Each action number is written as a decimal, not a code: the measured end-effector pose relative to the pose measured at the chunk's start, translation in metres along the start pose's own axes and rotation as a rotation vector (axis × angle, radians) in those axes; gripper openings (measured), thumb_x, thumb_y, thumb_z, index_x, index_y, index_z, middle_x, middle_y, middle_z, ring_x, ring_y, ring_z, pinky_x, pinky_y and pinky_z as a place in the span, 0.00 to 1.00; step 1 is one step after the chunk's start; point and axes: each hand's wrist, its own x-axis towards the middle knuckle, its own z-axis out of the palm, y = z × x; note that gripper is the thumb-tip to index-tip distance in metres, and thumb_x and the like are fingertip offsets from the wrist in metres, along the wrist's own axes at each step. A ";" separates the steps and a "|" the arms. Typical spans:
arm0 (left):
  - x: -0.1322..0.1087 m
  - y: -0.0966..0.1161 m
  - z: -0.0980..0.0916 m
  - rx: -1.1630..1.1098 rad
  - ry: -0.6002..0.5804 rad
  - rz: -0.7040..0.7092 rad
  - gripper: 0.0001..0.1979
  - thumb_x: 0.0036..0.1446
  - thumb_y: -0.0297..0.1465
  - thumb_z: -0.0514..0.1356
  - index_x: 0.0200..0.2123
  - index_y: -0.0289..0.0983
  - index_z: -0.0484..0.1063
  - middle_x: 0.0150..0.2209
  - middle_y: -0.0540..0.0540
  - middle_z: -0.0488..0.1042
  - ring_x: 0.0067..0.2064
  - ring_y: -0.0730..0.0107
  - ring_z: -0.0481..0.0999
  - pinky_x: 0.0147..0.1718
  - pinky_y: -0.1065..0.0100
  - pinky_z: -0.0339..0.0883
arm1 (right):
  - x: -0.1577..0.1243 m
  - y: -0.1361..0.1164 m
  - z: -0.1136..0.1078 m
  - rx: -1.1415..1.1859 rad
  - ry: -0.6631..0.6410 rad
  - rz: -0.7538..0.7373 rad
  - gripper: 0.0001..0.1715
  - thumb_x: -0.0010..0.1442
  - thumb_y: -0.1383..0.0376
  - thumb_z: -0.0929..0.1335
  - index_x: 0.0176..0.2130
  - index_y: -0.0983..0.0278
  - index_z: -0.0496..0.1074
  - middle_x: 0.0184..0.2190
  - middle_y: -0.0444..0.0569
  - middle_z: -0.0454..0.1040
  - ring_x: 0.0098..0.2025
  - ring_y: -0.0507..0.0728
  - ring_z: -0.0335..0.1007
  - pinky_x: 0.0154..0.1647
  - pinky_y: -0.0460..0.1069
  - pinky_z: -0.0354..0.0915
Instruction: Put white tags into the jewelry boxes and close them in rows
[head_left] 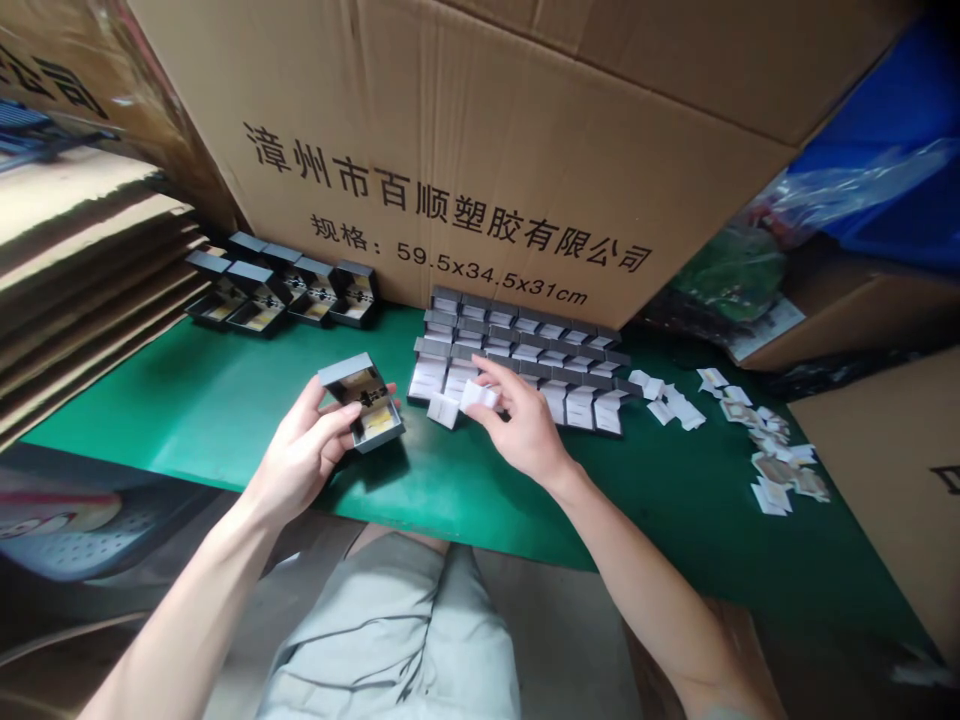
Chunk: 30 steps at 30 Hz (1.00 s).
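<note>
My left hand (311, 445) grips a small dark hinged box (365, 405), its lid raised and something yellowish inside, above the green tabletop. To the right of it, my right hand (517, 420) pinches a folded white paper slip (478, 395) between thumb and fingers. A second white slip (442, 409) shows just left of those fingertips; whether it is held or lies loose I cannot tell. Behind my right hand stand rows of open dark boxes (577, 405) with white paper inside, some of them hidden by the hand.
Several open dark boxes (259, 300) stand at the back left. Loose white slips (679, 405) and a scattered pile of folded papers (776, 455) lie on the right. A large carton (465, 120) borders the table's back, and stacked cardboard sheets (82, 290) stand at the left.
</note>
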 end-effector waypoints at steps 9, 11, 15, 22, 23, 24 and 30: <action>-0.004 0.003 -0.001 0.039 -0.083 -0.062 0.28 0.58 0.43 0.68 0.59 0.42 0.69 0.50 0.41 0.81 0.44 0.56 0.83 0.39 0.66 0.77 | 0.001 -0.012 -0.002 0.157 0.010 0.114 0.22 0.56 0.61 0.76 0.51 0.59 0.77 0.37 0.45 0.78 0.39 0.53 0.76 0.46 0.49 0.72; -0.006 0.004 0.001 0.044 -0.107 -0.072 0.28 0.58 0.43 0.68 0.59 0.41 0.69 0.49 0.41 0.81 0.41 0.59 0.82 0.36 0.68 0.77 | 0.001 -0.016 0.000 0.201 -0.009 0.130 0.19 0.54 0.60 0.77 0.46 0.60 0.78 0.37 0.45 0.79 0.41 0.54 0.77 0.48 0.49 0.72; -0.013 0.002 0.005 0.052 -0.121 -0.106 0.27 0.59 0.41 0.68 0.59 0.41 0.70 0.47 0.44 0.82 0.35 0.70 0.80 0.30 0.76 0.73 | 0.001 -0.019 0.000 0.286 -0.075 0.171 0.14 0.53 0.57 0.78 0.36 0.62 0.77 0.34 0.46 0.81 0.37 0.55 0.77 0.44 0.50 0.72; -0.019 -0.003 0.010 0.048 -0.115 -0.130 0.28 0.60 0.42 0.67 0.61 0.43 0.70 0.51 0.44 0.81 0.40 0.65 0.83 0.36 0.72 0.77 | 0.003 -0.020 -0.004 0.401 -0.174 0.137 0.14 0.52 0.55 0.79 0.31 0.61 0.79 0.36 0.48 0.81 0.42 0.57 0.77 0.47 0.54 0.72; -0.019 -0.003 0.011 0.055 -0.112 -0.133 0.28 0.60 0.42 0.67 0.62 0.43 0.69 0.52 0.43 0.80 0.42 0.64 0.83 0.37 0.72 0.77 | 0.003 -0.019 -0.005 0.389 -0.168 0.106 0.13 0.52 0.55 0.79 0.30 0.61 0.79 0.36 0.48 0.80 0.43 0.57 0.76 0.47 0.54 0.71; -0.019 -0.003 0.011 0.059 -0.113 -0.140 0.29 0.60 0.42 0.67 0.62 0.43 0.69 0.53 0.43 0.80 0.45 0.62 0.83 0.38 0.71 0.78 | 0.003 -0.019 -0.006 0.368 -0.155 0.071 0.12 0.52 0.55 0.79 0.30 0.60 0.80 0.36 0.48 0.78 0.43 0.57 0.75 0.47 0.54 0.71; -0.017 -0.003 0.010 0.035 -0.143 -0.169 0.32 0.60 0.42 0.66 0.65 0.43 0.65 0.55 0.42 0.78 0.51 0.57 0.82 0.44 0.66 0.78 | 0.003 -0.018 -0.012 0.263 -0.144 0.017 0.06 0.53 0.59 0.79 0.32 0.57 0.84 0.22 0.41 0.68 0.28 0.52 0.63 0.35 0.51 0.66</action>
